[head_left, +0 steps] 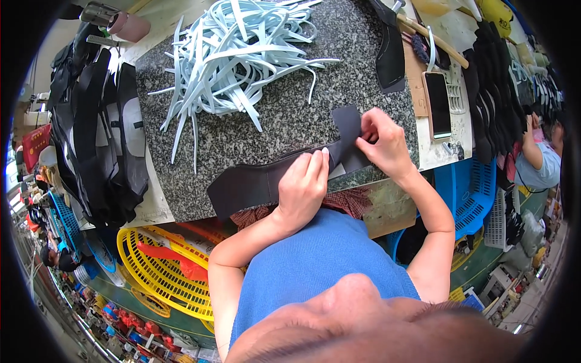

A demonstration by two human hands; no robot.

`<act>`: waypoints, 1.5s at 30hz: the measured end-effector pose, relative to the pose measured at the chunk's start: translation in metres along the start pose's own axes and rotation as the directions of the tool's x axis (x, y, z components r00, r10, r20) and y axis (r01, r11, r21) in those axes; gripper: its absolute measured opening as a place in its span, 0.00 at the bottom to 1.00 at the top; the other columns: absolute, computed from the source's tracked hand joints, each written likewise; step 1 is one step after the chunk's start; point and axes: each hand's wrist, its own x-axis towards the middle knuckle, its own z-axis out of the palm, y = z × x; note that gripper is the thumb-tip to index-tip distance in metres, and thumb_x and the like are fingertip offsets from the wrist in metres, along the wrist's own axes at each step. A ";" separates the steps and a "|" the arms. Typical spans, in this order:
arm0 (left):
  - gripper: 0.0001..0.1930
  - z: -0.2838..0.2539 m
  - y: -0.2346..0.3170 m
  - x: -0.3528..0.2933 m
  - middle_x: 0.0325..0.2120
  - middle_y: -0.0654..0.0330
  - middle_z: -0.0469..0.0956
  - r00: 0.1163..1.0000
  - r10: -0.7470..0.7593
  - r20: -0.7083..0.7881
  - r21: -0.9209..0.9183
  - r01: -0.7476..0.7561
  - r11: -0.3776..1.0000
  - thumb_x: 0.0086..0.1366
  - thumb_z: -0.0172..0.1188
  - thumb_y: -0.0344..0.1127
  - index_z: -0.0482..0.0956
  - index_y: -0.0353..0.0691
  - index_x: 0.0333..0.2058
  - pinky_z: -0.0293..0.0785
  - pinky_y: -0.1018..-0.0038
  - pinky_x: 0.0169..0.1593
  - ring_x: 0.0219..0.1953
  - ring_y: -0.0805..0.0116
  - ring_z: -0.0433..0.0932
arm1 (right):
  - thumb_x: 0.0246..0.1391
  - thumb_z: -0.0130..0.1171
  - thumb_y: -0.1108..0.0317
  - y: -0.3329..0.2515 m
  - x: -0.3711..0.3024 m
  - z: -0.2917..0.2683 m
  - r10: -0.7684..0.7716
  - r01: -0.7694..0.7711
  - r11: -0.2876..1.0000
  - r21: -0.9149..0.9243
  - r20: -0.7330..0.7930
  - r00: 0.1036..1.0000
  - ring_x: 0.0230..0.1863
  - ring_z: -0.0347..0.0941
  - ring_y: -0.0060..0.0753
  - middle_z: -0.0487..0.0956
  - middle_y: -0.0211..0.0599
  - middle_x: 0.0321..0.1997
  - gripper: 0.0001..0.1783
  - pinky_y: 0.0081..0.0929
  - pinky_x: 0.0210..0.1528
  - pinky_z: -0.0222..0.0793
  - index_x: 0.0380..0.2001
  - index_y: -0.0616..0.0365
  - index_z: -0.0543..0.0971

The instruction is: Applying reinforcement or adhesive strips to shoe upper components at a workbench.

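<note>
Bright, even light; strong fisheye warp

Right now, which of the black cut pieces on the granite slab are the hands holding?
The long curved black piece at the slab's near edge, under left hand and right hand; the other black piece lies untouched at the far edge.

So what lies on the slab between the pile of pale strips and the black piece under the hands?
Nothing: in the head view, bare speckled slab separates the strips from the black piece that both hands press.
</note>
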 end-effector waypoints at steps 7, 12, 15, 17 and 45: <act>0.20 0.005 0.008 -0.016 0.49 0.52 0.86 0.991 0.117 0.061 0.281 -0.129 0.951 0.61 0.60 0.31 0.86 0.31 0.51 0.84 0.77 0.51 0.49 0.63 0.87 | 0.36 0.65 0.86 0.007 0.039 -0.024 -0.556 0.578 0.814 -0.051 0.217 0.802 0.46 0.79 0.42 0.80 0.40 0.51 0.36 0.37 0.51 0.77 0.55 0.58 0.80; 0.19 0.006 0.012 -0.015 0.48 0.54 0.87 0.988 0.136 0.077 0.369 -0.155 0.916 0.63 0.59 0.31 0.87 0.34 0.51 0.84 0.79 0.48 0.47 0.66 0.88 | 0.48 0.64 0.70 0.031 0.048 -0.028 -0.744 0.839 0.537 -0.091 0.417 0.522 0.45 0.80 0.32 0.83 0.31 0.41 0.14 0.32 0.47 0.77 0.41 0.59 0.86; 0.20 0.011 0.014 -0.015 0.43 0.59 0.87 0.989 0.127 0.072 0.391 -0.145 0.909 0.62 0.62 0.34 0.87 0.36 0.52 0.80 0.83 0.39 0.40 0.72 0.86 | 0.50 0.66 0.69 0.040 0.056 -0.028 -0.818 0.912 0.391 -0.127 0.406 0.407 0.44 0.81 0.28 0.84 0.28 0.42 0.15 0.31 0.46 0.77 0.42 0.57 0.87; 0.23 0.011 0.018 -0.012 0.39 0.63 0.84 0.995 0.066 0.077 0.342 -0.088 0.936 0.60 0.63 0.36 0.86 0.39 0.54 0.76 0.83 0.34 0.35 0.74 0.82 | 0.51 0.64 0.69 0.043 0.060 -0.033 -0.842 0.931 0.355 -0.085 0.404 0.358 0.46 0.82 0.27 0.84 0.27 0.43 0.16 0.30 0.49 0.78 0.44 0.56 0.87; 0.39 0.039 0.023 0.023 0.37 0.57 0.71 0.990 -0.111 0.092 -0.241 0.130 0.962 0.45 0.75 0.36 0.80 0.31 0.59 0.73 0.66 0.44 0.42 0.59 0.72 | 0.48 0.66 0.68 0.029 0.097 -0.041 -0.755 0.961 0.264 -0.076 0.604 0.255 0.42 0.78 0.30 0.74 0.28 0.34 0.07 0.33 0.50 0.75 0.33 0.54 0.81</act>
